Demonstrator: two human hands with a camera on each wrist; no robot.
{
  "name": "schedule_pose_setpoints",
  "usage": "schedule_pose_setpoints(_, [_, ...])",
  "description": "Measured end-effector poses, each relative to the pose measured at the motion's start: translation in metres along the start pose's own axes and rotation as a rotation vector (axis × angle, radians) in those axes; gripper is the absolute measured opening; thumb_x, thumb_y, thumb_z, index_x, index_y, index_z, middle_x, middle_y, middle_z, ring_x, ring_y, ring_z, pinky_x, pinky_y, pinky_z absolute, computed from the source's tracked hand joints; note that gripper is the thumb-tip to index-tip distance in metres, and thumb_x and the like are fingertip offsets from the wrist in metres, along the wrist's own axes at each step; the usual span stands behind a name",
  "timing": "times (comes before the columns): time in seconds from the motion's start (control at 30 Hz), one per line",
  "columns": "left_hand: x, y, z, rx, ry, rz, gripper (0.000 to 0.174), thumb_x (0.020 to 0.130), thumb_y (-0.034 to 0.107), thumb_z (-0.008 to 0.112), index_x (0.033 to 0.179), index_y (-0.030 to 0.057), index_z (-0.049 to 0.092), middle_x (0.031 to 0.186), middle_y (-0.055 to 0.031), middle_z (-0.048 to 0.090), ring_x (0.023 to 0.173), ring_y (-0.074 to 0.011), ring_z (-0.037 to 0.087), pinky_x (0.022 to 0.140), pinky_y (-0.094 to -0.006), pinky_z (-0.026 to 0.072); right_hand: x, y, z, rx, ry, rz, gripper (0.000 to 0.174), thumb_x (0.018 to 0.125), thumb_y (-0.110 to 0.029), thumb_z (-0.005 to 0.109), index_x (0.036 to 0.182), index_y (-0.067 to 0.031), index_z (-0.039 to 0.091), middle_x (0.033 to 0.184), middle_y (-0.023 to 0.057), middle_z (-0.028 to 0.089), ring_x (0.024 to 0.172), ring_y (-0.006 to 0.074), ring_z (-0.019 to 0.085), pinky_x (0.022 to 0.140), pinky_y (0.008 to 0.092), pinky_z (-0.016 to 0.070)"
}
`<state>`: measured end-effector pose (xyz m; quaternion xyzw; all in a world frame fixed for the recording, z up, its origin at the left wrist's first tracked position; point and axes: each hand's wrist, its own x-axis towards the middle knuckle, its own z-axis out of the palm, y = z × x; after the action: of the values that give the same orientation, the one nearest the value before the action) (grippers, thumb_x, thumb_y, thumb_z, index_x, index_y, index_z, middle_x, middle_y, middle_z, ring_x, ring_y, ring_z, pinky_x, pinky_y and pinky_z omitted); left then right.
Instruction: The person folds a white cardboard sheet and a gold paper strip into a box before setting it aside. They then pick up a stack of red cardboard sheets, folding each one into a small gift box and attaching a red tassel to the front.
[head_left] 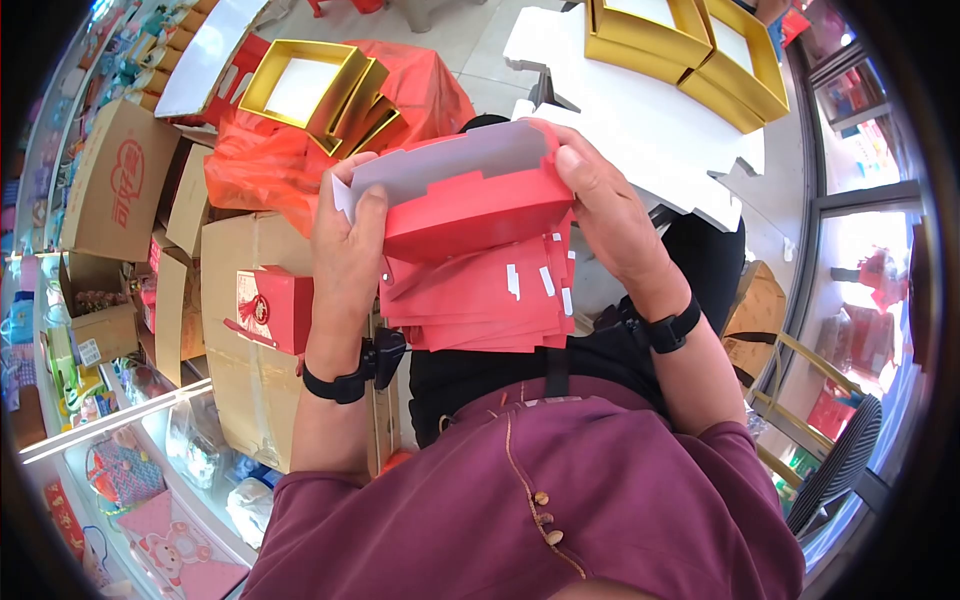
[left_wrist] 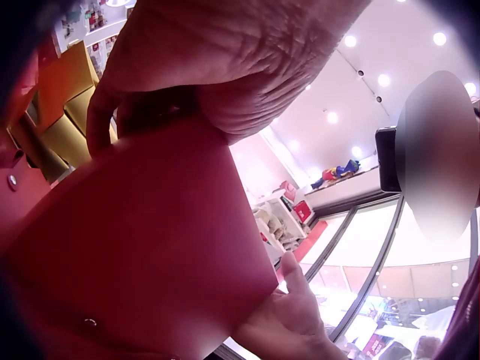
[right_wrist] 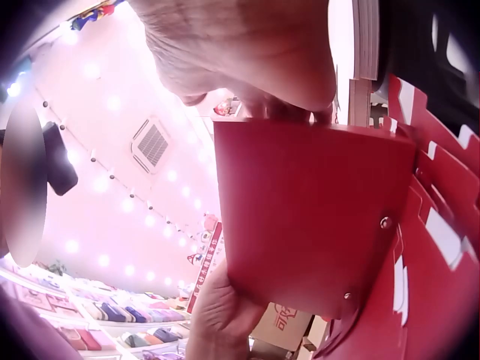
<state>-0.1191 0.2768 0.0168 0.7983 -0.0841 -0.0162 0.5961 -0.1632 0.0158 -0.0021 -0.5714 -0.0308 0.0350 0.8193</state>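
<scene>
A red cardboard box (head_left: 480, 208), pale inside and partly folded up, is held above the lap between both hands. My left hand (head_left: 345, 225) grips its left end, thumb over the wall by a pale flap. At the opposite end my right hand (head_left: 607, 205) holds the corner, thumb on the outside and fingers behind, mostly hidden in the head view. Below the box lies a stack of flat red card blanks (head_left: 470, 300) with white tabs. Metal rivets (right_wrist: 385, 223) show on the red panel in the right wrist view.
A red box with a tassel (head_left: 275, 308) sits on a brown carton (head_left: 235, 390) at the left. Gold box trays (head_left: 310, 90) stand on a red plastic bag (head_left: 430, 85). More gold trays (head_left: 650, 40) rest on white foam board (head_left: 600, 130). A glass display case (head_left: 130, 520) is at lower left.
</scene>
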Motion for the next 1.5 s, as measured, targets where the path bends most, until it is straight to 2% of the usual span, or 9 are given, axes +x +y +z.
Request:
schedule_pose_setpoints(0.33, [-0.01,-0.007,0.005,-0.078,-0.117,0.215,0.059,0.113,0.035,0.039,0.158,-0.0035,0.039,0.155,-0.0191,0.049,0.145,-0.0254,0.044,0.122,-0.0377,0.0316,0.005,-0.007,-0.005,-0.465,0.028,-0.003,0.047,0.106,-0.028,0.054,0.144,0.0002,0.052,0.127,0.0151,0.066,0.119,0.0211,0.06,0.106,0.0327,0.0453])
schedule_pose_setpoints(0.43, [-0.012,-0.003,0.012,-0.464,-0.154,0.037,0.072,0.115,0.048,0.023,0.163,-0.0059,0.028,0.161,-0.016,0.043,0.15,-0.025,0.042,0.124,-0.0391,0.0306,0.005,-0.006,-0.005,-0.479,0.077,0.023,0.047,0.105,-0.026,0.053,0.143,0.0015,0.052,0.125,0.0164,0.066,0.117,0.022,0.061,0.106,0.0328,0.0456])
schedule_pose_setpoints(0.53, [-0.014,0.007,0.013,-0.392,-0.18,0.044,0.069,0.114,0.045,0.022,0.162,-0.0042,0.031,0.161,-0.016,0.043,0.149,-0.0259,0.042,0.125,-0.0406,0.0305,0.001,-0.011,0.004,-0.45,0.118,0.03,0.047,0.106,-0.027,0.052,0.143,0.001,0.052,0.125,0.014,0.065,0.117,0.0201,0.059,0.106,0.0318,0.0442])
schedule_pose_setpoints(0.7, [-0.021,0.008,0.007,-0.227,-0.151,0.003,0.061,0.112,0.032,0.039,0.162,-0.0027,0.033,0.159,-0.0169,0.043,0.148,-0.0249,0.041,0.124,-0.0381,0.0297,-0.006,-0.008,0.008,-0.405,0.054,-0.003,0.046,0.107,-0.028,0.051,0.145,-0.0026,0.052,0.128,0.0093,0.062,0.119,0.0165,0.055,0.108,0.0294,0.0405])
schedule_pose_setpoints(0.83, [-0.022,0.01,0.002,0.041,-0.155,-0.015,0.059,0.109,0.023,0.047,0.161,-0.0023,0.035,0.156,-0.0167,0.046,0.145,-0.023,0.043,0.121,-0.0363,0.0317,-0.003,0.005,-0.005,-0.38,-0.002,0.04,0.048,0.105,-0.023,0.056,0.146,0.0002,0.051,0.131,0.0162,0.063,0.121,0.02,0.059,0.106,0.033,0.0451])
schedule_pose_setpoints(1.13, [-0.01,0.009,-0.001,0.156,-0.172,-0.025,0.052,0.108,0.014,0.048,0.159,0.0019,0.042,0.151,-0.0134,0.052,0.141,-0.0211,0.049,0.12,-0.0355,0.0366,0.008,-0.001,-0.012,-0.415,-0.047,0.173,0.046,0.099,-0.015,0.059,0.143,-0.002,0.057,0.131,0.015,0.065,0.115,0.0206,0.062,0.102,0.0332,0.0483])
schedule_pose_setpoints(1.23, [-0.008,0.008,-0.003,0.212,-0.172,0.001,0.049,0.112,0.016,0.047,0.158,0.0025,0.043,0.148,-0.0134,0.055,0.137,-0.0194,0.052,0.117,-0.0345,0.0397,0.004,-0.004,-0.006,-0.363,-0.029,0.138,0.042,0.101,-0.018,0.061,0.139,-0.0018,0.06,0.126,0.0116,0.068,0.113,0.0173,0.062,0.101,0.0317,0.049])
schedule_pose_setpoints(1.33, [-0.01,0.021,0.003,-0.109,-0.08,-0.097,0.049,0.113,0.023,0.051,0.156,0.0023,0.044,0.14,-0.0144,0.059,0.131,-0.0224,0.056,0.114,-0.0349,0.0417,0.004,-0.008,-0.001,-0.265,0.004,0.096,0.038,0.105,-0.024,0.064,0.135,-0.0024,0.063,0.121,0.0074,0.07,0.11,0.0133,0.062,0.099,0.0291,0.0495])
schedule_pose_setpoints(1.5, [-0.01,-0.01,0.007,-0.328,-0.08,0.165,0.042,0.113,0.037,0.053,0.136,0.0024,0.058,0.138,-0.0137,0.062,0.129,-0.0198,0.057,0.114,-0.036,0.0421,0.002,0.009,0.005,-0.163,0.059,-0.141,0.033,0.109,-0.032,0.064,0.125,-0.0031,0.067,0.116,0.0032,0.07,0.106,0.0101,0.062,0.098,0.0261,0.0492])
